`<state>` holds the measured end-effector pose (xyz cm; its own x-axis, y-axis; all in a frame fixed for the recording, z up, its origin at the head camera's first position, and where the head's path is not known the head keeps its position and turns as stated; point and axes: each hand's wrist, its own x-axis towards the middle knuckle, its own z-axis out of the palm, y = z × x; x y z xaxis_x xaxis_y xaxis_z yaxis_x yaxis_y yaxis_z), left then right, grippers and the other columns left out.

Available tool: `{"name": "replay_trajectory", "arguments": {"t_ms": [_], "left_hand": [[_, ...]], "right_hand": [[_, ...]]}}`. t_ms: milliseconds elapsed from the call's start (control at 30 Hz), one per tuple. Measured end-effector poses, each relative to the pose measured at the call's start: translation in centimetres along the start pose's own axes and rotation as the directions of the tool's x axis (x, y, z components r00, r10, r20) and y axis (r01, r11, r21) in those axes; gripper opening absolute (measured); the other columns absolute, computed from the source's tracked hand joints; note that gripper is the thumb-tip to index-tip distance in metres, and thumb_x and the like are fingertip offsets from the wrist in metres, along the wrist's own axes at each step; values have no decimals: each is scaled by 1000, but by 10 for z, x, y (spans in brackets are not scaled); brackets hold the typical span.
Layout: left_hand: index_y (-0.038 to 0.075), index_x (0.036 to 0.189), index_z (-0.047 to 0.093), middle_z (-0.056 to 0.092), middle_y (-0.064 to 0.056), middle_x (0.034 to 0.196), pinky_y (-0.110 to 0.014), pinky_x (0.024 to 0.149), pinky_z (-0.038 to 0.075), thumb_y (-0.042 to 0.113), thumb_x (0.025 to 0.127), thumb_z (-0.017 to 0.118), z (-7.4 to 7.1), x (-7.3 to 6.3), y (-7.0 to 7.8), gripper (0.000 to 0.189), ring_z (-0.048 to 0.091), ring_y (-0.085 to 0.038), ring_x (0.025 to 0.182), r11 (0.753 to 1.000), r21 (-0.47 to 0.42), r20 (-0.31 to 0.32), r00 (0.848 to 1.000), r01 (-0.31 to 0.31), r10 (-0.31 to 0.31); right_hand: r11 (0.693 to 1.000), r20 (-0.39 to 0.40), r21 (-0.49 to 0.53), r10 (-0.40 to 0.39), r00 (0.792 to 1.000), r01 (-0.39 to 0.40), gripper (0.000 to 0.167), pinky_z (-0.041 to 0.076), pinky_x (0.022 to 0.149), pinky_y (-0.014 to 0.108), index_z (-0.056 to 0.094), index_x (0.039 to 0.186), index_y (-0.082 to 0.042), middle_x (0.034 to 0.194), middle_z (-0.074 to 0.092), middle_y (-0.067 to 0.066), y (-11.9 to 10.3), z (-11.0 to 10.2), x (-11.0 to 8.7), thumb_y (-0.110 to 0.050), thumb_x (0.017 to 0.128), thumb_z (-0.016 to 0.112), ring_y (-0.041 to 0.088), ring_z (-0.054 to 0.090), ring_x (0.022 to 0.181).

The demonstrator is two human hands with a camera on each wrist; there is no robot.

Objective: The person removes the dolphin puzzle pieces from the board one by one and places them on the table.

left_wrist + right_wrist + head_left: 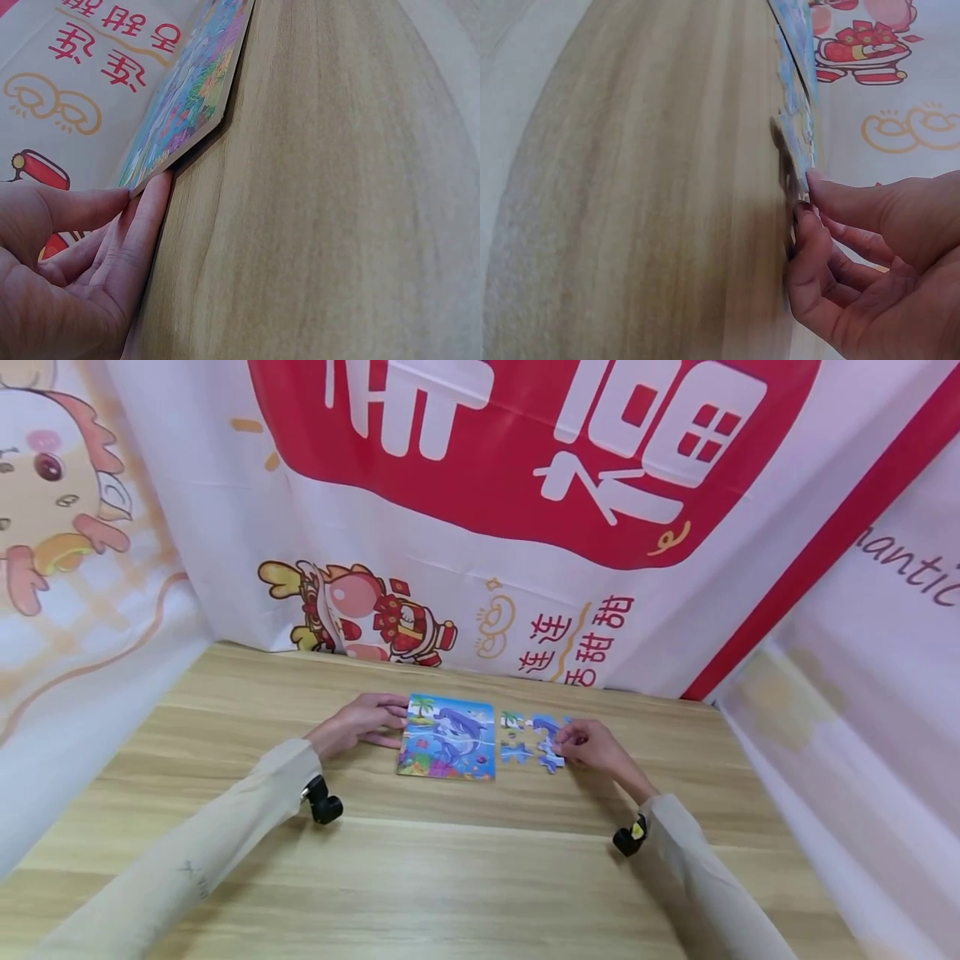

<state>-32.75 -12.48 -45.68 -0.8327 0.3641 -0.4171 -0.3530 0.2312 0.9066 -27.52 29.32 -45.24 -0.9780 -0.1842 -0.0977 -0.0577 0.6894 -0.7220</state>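
Observation:
A square puzzle board (pixel 450 739) with a dolphin picture lies on the wooden table. My left hand (pixel 367 720) is at its left edge; in the left wrist view the thumb and a finger (pixel 146 214) pinch the corner of the board (pixel 184 97). To the right of the board are several loose jigsaw pieces (pixel 516 752), some joined, with gaps between them. My right hand (pixel 592 745) pinches a blue jigsaw piece (pixel 796 150) between thumb and curled fingers, close over the table. The fingers hide part of that piece in the head view.
The wooden table (pixel 465 877) reaches back to a printed white and red curtain (pixel 465 568). Fabric walls stand on the left (pixel 90 585) and right (pixel 855 668). Each wrist wears a small black camera (pixel 324 802).

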Motion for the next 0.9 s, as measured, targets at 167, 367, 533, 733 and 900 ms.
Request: {"name": "replay_trajectory", "arguments": {"t_ms": [167,367,533,733,900], "left_hand": [[1,162,34,44,-25,158,-38,90,67,-1,104,57,5,3,1,62,63,-38,128,1000,-4,5,1000,-11,11],[1,161,36,46,-25,156,-37,88,67,-2,103,56,3,2,0,61,63,-38,126,1000,-10,-18,1000,-2,2],[2,161,36,47,-24,156,-38,88,67,-1,104,57,6,4,3,61,64,-37,126,1000,-7,-11,1000,-6,6],[3,160,38,48,-24,156,-39,88,67,-2,102,59,9,5,5,62,63,-39,126,1000,-21,-14,1000,-2,2],[4,161,37,47,-22,157,-38,88,67,-1,102,59,3,2,2,63,64,-38,125,1000,-8,-41,999,23,-23]], "right_hand": [[998,-31,-60,-14,999,12,11,50,59,21,70,100,4,86,68,13,1,-1,-4,-6,97,74,16,56,73],[997,-28,-77,-11,1000,9,11,49,63,22,71,100,0,90,69,11,-2,2,-4,-10,97,75,19,57,79],[996,-39,-88,-14,999,11,12,49,63,22,71,100,2,91,69,12,-1,-1,-6,-8,96,75,19,57,80],[993,-87,-120,-11,996,0,11,53,65,24,70,99,0,92,70,12,-3,-5,-6,-10,97,74,20,60,82],[993,-106,-117,-34,994,21,12,55,67,25,70,100,-2,93,70,11,-20,2,-1,-13,99,72,20,61,82]]}}
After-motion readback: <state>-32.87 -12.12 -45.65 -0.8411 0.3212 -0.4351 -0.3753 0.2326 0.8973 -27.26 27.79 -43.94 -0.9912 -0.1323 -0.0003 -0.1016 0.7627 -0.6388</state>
